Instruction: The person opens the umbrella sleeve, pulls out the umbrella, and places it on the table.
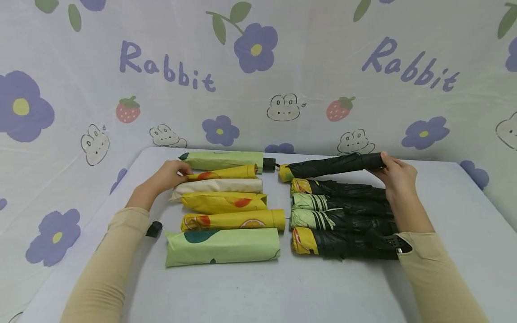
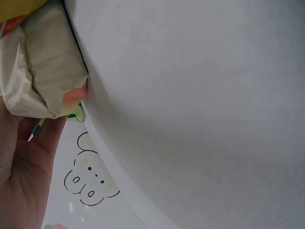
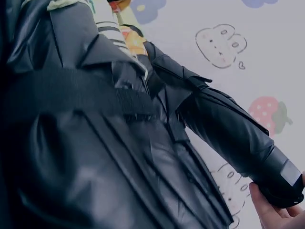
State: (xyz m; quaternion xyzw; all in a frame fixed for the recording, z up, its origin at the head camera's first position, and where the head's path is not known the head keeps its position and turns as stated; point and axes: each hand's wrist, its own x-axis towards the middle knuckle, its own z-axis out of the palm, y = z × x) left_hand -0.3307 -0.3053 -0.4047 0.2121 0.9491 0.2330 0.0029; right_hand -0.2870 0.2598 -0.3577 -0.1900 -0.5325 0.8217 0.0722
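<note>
At the back right my right hand (image 1: 397, 175) grips the handle end of a folded black umbrella (image 1: 331, 167) with a yellow tip. In the right wrist view, fingers (image 3: 259, 205) hold that same umbrella (image 3: 228, 124) by its end. My left hand (image 1: 167, 175) pinches the left end of a yellow umbrella sleeve (image 1: 224, 173). The sleeve's right end points toward the umbrella's yellow tip, with a gap between them. Close in front of the left hand lies a cream sleeve (image 1: 226, 185), which partly hides the left fingers in the left wrist view.
Behind the yellow sleeve lies a green-sleeved umbrella (image 1: 226, 159) with a black end. Toward the front lie two more yellow sleeves (image 1: 222, 202) and a green sleeve (image 1: 226, 247). Several folded black umbrellas (image 1: 347, 242) lie in a stack of rows at right on the white table (image 1: 258, 291).
</note>
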